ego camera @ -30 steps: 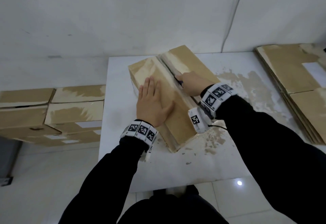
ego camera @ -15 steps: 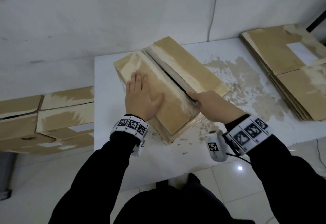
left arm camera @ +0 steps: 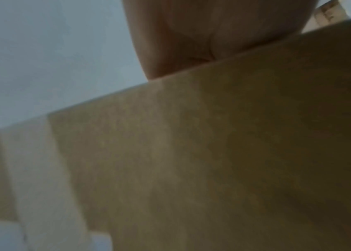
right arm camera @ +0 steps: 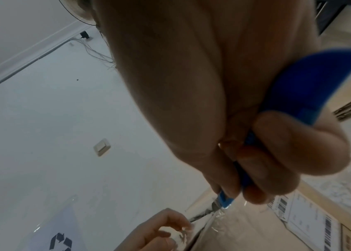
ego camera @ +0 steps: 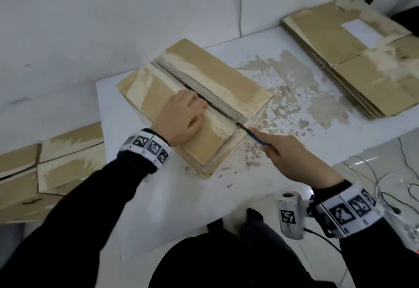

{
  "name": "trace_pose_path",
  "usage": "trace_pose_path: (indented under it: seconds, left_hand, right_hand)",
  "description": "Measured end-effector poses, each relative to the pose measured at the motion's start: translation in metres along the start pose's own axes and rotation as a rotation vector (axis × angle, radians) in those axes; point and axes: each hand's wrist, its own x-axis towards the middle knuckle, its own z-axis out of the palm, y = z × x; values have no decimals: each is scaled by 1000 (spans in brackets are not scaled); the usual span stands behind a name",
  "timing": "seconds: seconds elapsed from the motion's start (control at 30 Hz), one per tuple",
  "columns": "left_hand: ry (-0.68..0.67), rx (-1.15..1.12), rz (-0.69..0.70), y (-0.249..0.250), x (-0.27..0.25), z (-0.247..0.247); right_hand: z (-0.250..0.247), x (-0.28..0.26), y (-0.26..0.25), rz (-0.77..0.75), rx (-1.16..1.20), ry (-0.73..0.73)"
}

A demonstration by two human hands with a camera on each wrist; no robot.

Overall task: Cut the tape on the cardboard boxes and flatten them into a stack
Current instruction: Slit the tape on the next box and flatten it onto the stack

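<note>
A long cardboard box (ego camera: 217, 77) lies slantwise on the white table (ego camera: 181, 208), its top seam slit open along the middle. My left hand (ego camera: 183, 115) rests on the left flap, its fingers curled over the flap's edge at the seam. My right hand (ego camera: 292, 161) grips a blue utility knife (ego camera: 258, 138), whose blade sits at the near end of the seam, in the clear tape over the box's end. The right wrist view shows the knife (right arm camera: 312, 84) in my fist and the left hand (right arm camera: 159, 232) curled at the seam. The left wrist view shows only the palm (left arm camera: 213, 34) on cardboard (left arm camera: 213, 152).
A stack of flattened boxes (ego camera: 353, 61) lies at the table's back right. Several taped boxes (ego camera: 56, 167) sit low on the left beside the table. Torn paper residue (ego camera: 294, 88) covers the table right of the box. Cables (ego camera: 385, 181) lie on the floor at right.
My right hand has drawn the knife along the seam toward me, from the middle to the near end. My left hand went from flat on the flap to fingers curled at the seam.
</note>
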Motion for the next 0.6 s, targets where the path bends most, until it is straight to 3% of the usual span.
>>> trace_pose_path:
  seconds: [0.13, 0.23, 0.5, 0.6]
  left_hand:
    - [-62, 90, 125, -5, 14, 0]
    - [-62, 81, 123, -6, 17, 5]
    - [88, -65, 76, -1, 20, 11]
    - [121, -85, 89, 0, 21, 11]
  right_hand:
    - [2, 0, -3, -22, -36, 35]
    - [3, 8, -7, -42, -103, 54]
    - [-14, 22, -12, -89, -64, 68]
    - [-15, 32, -10, -79, -6, 1]
